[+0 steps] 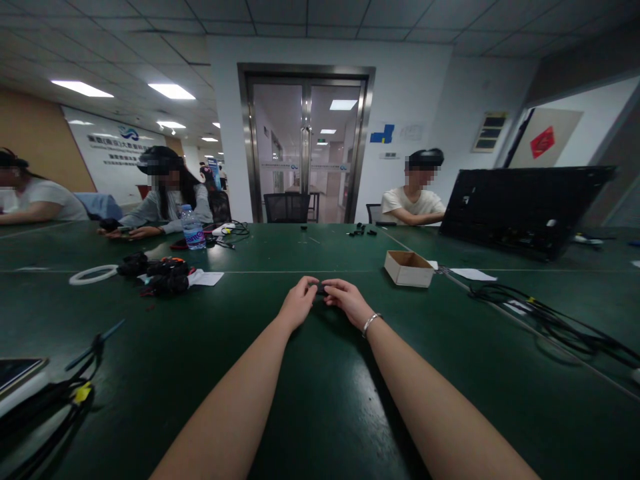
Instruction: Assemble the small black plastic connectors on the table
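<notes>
Both of my arms reach out over the green table [320, 400], and my hands meet near its middle. A small black piece [321, 289] shows between the fingertips; its kind is too small to make out. My left hand [299, 301] pinches it from the left, with thumb and fingers closed. From the other side, my right hand [349, 302] has its thumb and fingertips pressed to the same piece. A silver bracelet [371, 325] circles my right wrist. To the right of that hand stands an open cardboard box [409, 272].
Bundled black cables [167, 275], a white ring [93, 275] and a water bottle [193, 228] stand at left. Small black pieces [360, 230] lie at the far side. A large black panel [525, 210] and coiled cables [555, 320] are at right. Several people sit around.
</notes>
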### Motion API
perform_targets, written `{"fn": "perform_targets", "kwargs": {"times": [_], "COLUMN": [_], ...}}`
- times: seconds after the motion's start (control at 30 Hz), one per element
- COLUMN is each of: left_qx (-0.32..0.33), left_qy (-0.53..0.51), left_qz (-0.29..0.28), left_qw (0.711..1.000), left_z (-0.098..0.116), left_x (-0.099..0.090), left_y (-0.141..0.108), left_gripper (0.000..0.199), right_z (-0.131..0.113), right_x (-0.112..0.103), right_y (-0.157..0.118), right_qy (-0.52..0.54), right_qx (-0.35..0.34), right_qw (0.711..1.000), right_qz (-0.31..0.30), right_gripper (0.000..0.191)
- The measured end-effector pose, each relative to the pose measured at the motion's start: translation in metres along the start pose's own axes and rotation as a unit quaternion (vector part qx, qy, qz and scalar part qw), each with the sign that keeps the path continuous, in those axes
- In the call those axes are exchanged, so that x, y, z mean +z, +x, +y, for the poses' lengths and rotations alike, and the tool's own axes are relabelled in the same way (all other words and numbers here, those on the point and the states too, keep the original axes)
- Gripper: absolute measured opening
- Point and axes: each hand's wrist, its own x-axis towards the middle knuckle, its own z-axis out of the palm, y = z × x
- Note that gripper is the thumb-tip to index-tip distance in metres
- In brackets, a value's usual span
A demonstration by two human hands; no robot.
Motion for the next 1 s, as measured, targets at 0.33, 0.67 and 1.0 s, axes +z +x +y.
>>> {"fn": "perform_targets", "kwargs": {"times": [0.33,0.67,1.0], "left_qx": [0.006,0.004,0.000], "left_qy": [-0.013,-0.018,-0.016], "left_qz": [-0.006,0.004,-0.003], "left_qw": [1.000,1.000,1.000], "left_z": [-0.009,-0.011,-0.011], "left_x": [0.002,0.002,0.002], "left_y": [0.003,0.006,0.006], "left_gripper": [0.031,0.029,0.029], "right_z": [-0.001,-0.001,0.000], "right_x": [0.000,0.000,0.000], "right_y": [-0.001,-0.001,0.000], "right_qy": [0.000,0.003,0.007], "right_qx": [-0.004,0.000,0.000], "right_qw": [1.000,1.000,1.000], "right_qz": [-0.009,-0.008,-0.008], "right_gripper": [0.014,0.016,0.016]}}
